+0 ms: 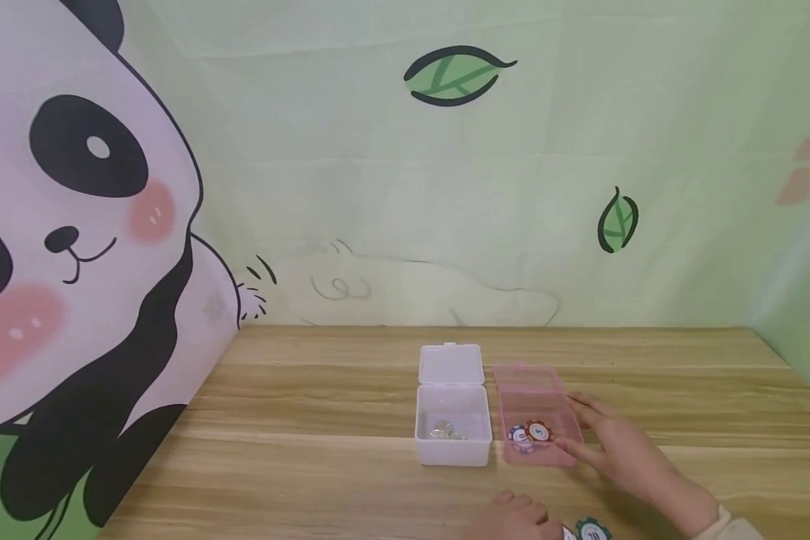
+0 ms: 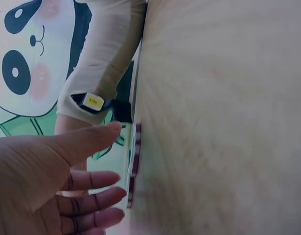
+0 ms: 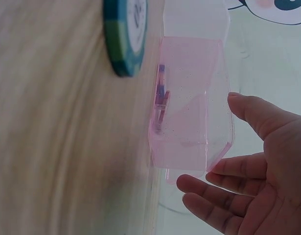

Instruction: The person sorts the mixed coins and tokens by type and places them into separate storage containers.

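A translucent pink box (image 1: 536, 454) stands with its lid raised, holding a purple poker chip (image 1: 521, 441) and a red poker chip (image 1: 539, 431). Along its right side, my right hand (image 1: 624, 450) rests with thumb at the rim and fingertips at the side wall. In the right wrist view those fingers look only slightly bent. My left hand (image 1: 518, 519) is low at the front edge of the head view, beside a green poker chip (image 1: 592, 530). The left wrist view shows its thumb and fingers spread, with chip edges (image 2: 135, 152) just past the fingertips.
Left of the pink box stands a white box (image 1: 453, 452), lid up, with several clear pieces (image 1: 443, 430) inside. Both boxes are on a wood-grain table (image 1: 310, 420). A green cloth backdrop (image 1: 351, 135) with a panda print rises behind the table and along its sides.
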